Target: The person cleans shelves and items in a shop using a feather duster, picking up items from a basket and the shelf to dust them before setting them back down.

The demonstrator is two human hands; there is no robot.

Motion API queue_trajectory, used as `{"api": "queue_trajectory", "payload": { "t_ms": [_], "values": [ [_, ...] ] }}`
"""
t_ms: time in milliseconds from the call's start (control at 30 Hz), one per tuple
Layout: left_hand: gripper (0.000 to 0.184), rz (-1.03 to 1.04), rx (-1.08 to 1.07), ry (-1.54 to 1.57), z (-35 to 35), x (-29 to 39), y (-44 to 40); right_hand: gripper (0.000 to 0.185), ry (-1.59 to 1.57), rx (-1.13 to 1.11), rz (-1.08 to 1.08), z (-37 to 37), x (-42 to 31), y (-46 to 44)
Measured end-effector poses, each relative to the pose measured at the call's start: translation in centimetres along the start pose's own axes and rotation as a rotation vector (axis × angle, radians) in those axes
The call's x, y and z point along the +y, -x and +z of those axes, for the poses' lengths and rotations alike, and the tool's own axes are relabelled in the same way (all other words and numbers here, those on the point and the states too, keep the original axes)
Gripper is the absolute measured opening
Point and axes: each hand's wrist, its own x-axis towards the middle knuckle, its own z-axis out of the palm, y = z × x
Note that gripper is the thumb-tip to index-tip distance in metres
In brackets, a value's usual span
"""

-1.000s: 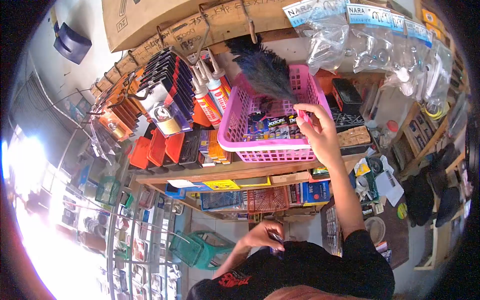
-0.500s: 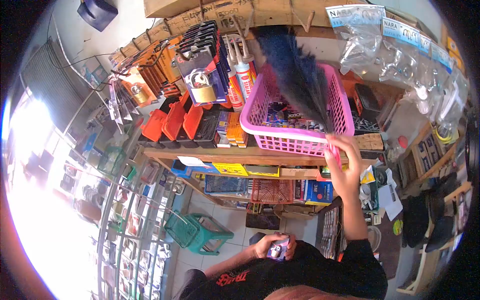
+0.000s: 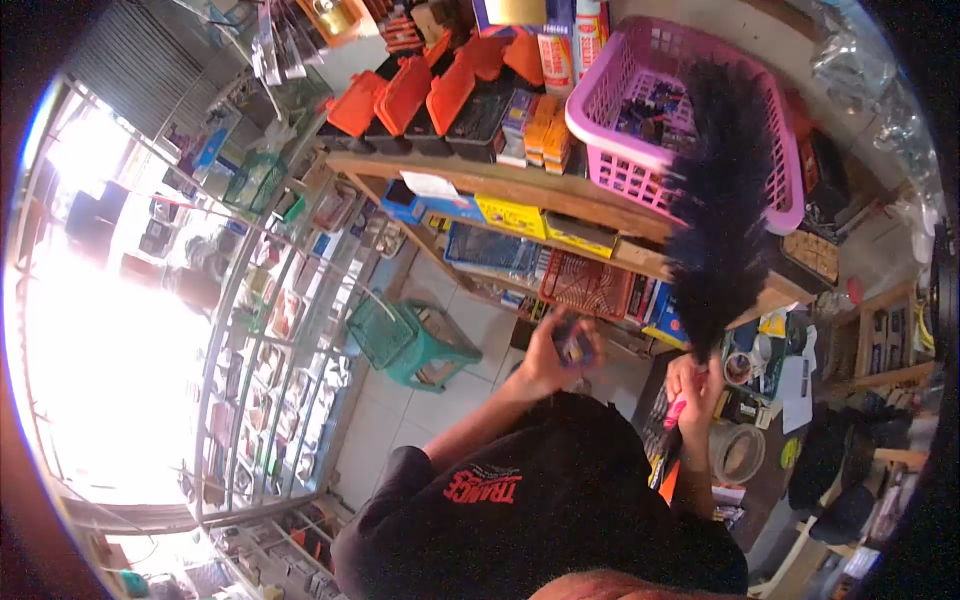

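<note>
My right hand (image 3: 694, 396) is closed around the pink handle of a black feather duster (image 3: 722, 200). The duster stands upright, its feathers in front of the shelf edge and part of the pink basket (image 3: 625, 165). Small packaged goods lie inside that basket, their kind too small to tell. Lower and to the left, my left hand (image 3: 545, 362) grips a small padlock pack (image 3: 576, 348), blurred by motion. It is held in front of my body, below the shelf.
Black bins with orange lids (image 3: 405, 95) line the wooden shelf (image 3: 480, 180) beside sealant tubes (image 3: 590, 35). A green stool (image 3: 425, 345) stands on the tiled floor. Glass display shelving (image 3: 250, 400) runs along the left; a clear round tub (image 3: 738, 452) is at right.
My right hand has drawn the duster down out of the basket area towards my body. My left hand has risen with the padlock pack. The view has tilted lower and shifted.
</note>
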Motion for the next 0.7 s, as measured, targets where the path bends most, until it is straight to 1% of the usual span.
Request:
{"api": "queue_trajectory", "payload": {
  "t_ms": [33,67,100,200,233,267,300,333,400,433,467,533,633,667,700],
  "values": [
    [0.053,0.071,-0.041,-0.022,0.2,0.8,0.1,0.017,0.004,-0.057,0.085,0.2,0.0,0.4],
    [0.054,0.139,-0.085,-0.045,0.6,1.8,0.5,0.014,0.216,-0.072,0.090,-1.1,1.9,1.6],
    [0.056,0.208,-0.135,-0.070,1.2,2.8,0.8,0.014,0.204,-0.122,0.193,-0.9,1.9,2.4],
    [0.068,0.360,-0.056,0.086,4.2,4.8,2.1,0.018,0.156,-0.206,0.424,0.1,3.1,4.0],
    [0.071,0.391,-0.071,0.024,6.5,5.0,3.4,0.024,0.311,-0.311,0.457,1.2,2.1,3.7],
    [0.075,0.424,-0.083,-0.039,8.1,5.4,4.4,0.031,0.392,-0.353,0.407,1.2,3.4,4.2],
    [0.077,0.444,-0.312,0.081,6.2,6.6,3.7,0.033,0.528,-0.413,0.405,0.7,4.7,4.3],
    [0.076,0.463,-0.344,0.040,5.2,7.1,3.5,0.036,0.660,-0.473,0.403,0.9,5.1,4.0],
    [0.075,0.503,-0.400,-0.046,3.6,7.9,3.5,0.033,0.527,-0.346,0.569,2.4,4.9,3.4],
    [0.075,0.530,-0.422,-0.080,4.9,8.6,4.4,0.033,0.382,-0.321,0.622,2.9,4.8,3.3],
    [0.065,0.532,-0.196,-0.023,6.2,8.2,5.8,0.034,0.247,-0.314,0.629,2.9,5.8,3.0],
    [0.066,0.612,-0.122,0.025,5.9,9.1,6.6,0.041,0.204,-0.415,0.662,3.7,6.5,1.9],
    [0.068,0.608,-0.367,-0.135,3.9,10.9,9.1,0.047,0.206,-0.556,0.720,5.5,6.5,0.7],
    [0.073,0.702,-0.151,-0.253,2.4,11.8,9.2,0.048,0.215,-0.548,0.721,6.4,6.0,0.3],
    [0.074,0.708,-0.210,-0.217,2.1,12.4,10.2,0.049,0.224,-0.539,0.716,7.7,5.5,-0.2]
  ]
}}
